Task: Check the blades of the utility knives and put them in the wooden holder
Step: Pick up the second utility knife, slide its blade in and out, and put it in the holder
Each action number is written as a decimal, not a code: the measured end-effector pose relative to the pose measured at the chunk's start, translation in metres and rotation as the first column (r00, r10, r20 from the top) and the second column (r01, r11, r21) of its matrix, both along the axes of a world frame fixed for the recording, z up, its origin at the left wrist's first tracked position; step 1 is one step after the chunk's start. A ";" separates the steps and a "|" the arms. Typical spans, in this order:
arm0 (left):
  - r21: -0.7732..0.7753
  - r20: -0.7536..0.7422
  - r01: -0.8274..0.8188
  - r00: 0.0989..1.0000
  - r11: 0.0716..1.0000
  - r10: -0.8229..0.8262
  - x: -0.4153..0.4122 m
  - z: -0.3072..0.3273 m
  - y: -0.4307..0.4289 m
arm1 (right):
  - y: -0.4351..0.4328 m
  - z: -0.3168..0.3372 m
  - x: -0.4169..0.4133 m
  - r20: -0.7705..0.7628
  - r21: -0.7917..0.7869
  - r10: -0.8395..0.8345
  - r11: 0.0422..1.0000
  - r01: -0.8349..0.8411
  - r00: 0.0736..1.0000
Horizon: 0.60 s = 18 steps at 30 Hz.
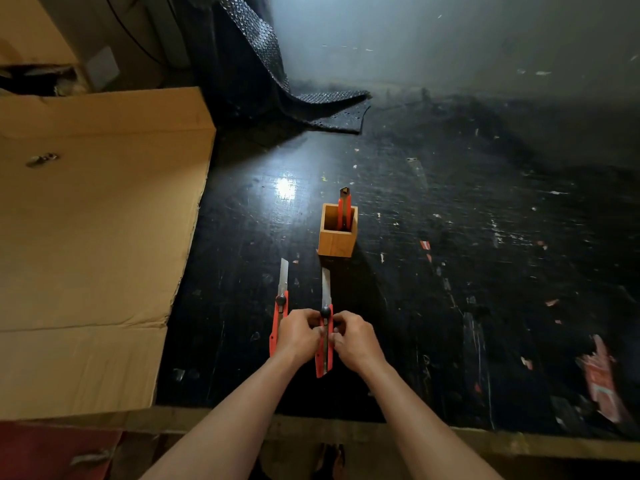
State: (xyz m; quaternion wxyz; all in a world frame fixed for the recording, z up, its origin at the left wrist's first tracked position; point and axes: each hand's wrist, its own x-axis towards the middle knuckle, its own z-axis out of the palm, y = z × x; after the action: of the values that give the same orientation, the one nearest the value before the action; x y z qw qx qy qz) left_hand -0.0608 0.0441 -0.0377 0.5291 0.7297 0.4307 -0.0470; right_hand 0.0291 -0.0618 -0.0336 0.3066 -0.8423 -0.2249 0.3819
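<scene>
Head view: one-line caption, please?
Both hands grip an extended utility knife; another lies beside, one in wooden holder.

On the bench point(450, 271), the wooden holder point(336, 239) is set beyond two utility knives. One knife point(345, 207) stands in it. The held knife point(325, 336) lies between both hands, another knife point(280, 308) just left. A cardboard sheet point(90, 237) is spread at far left.
</scene>
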 end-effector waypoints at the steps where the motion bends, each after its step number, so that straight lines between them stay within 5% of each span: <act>1: -0.042 0.007 -0.036 0.999 0.998 0.037 0.000 0.001 -0.001 | -0.003 0.001 0.000 -0.023 0.025 -0.023 0.999 0.024 0.999; 10: -0.230 0.256 -0.120 0.950 0.966 0.179 0.002 0.035 0.005 | -0.008 0.035 0.022 -0.080 0.269 -0.110 0.955 0.127 0.991; 18: -0.324 0.480 -0.051 0.852 0.945 0.211 0.020 0.112 0.030 | 0.006 0.117 0.045 -0.125 0.572 -0.068 0.810 0.128 0.990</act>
State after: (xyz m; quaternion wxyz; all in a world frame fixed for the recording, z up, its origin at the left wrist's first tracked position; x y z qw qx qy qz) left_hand -0.0408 0.0741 0.0742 0.7299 0.5960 0.3130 0.1188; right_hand 0.0737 -0.0556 0.0836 0.5777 -0.7001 -0.2713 0.3203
